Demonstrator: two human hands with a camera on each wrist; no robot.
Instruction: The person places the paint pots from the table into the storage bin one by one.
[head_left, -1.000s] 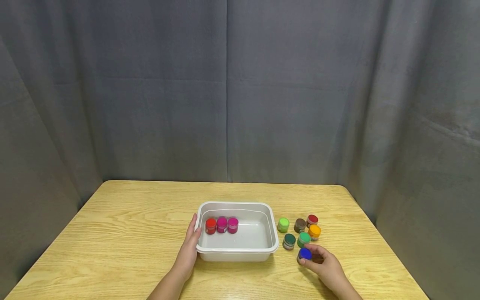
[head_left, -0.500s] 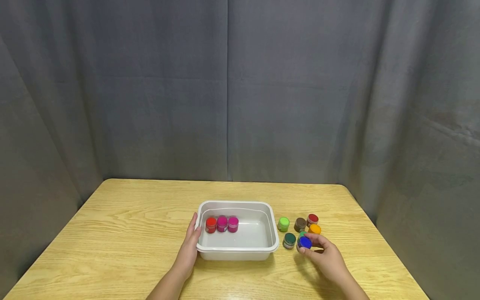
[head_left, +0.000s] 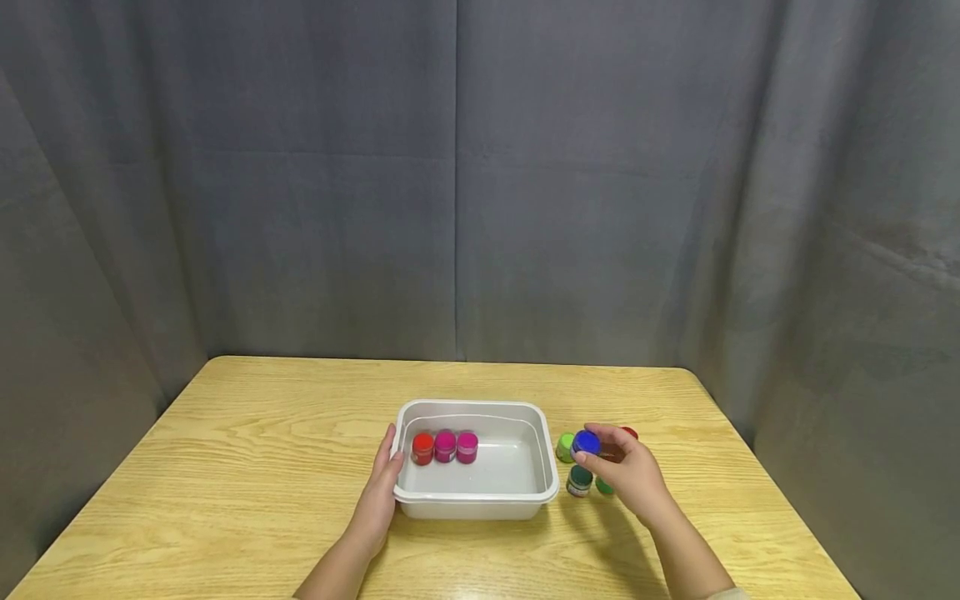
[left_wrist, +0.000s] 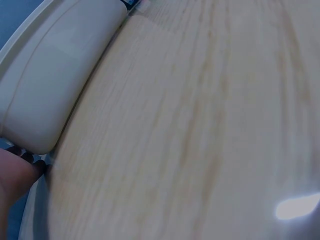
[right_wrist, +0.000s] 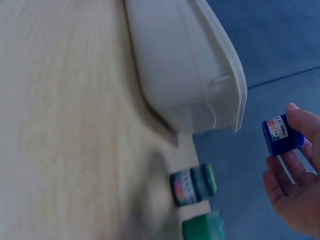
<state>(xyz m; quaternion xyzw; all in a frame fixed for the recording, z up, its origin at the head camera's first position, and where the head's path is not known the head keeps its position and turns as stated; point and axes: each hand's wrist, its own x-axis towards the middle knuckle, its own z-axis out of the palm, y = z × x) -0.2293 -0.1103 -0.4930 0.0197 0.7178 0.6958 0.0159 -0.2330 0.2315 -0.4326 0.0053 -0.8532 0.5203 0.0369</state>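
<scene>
A white plastic tub (head_left: 474, 509) stands on the wooden table, with a red paint jar (head_left: 423, 450) and two magenta paint jars (head_left: 446, 447) lined up inside on its left. My left hand (head_left: 375, 500) holds the tub's left side, thumb at the rim and fingers along the outer wall. In my right hand (head_left: 633, 475), a blue-lidded paint jar (right_wrist: 281, 134) is pinched between thumb and fingers, raised above the table right of the tub. Beneath and around that hand stand a light green jar (head_left: 566, 448), a dark green jar (head_left: 580, 481) and a green jar (right_wrist: 202, 227).
A dark red jar lid (head_left: 629, 433) peeks out behind the right hand; other jars there are hidden by it. The wooden table (head_left: 247, 467) extends on both sides of the tub. Grey curtains (head_left: 315, 208) hang behind and beside the table.
My right hand has lifted the blue paint jar off the table and carried it up and left, towards the tub. The left hand and the tub have stayed in place.
</scene>
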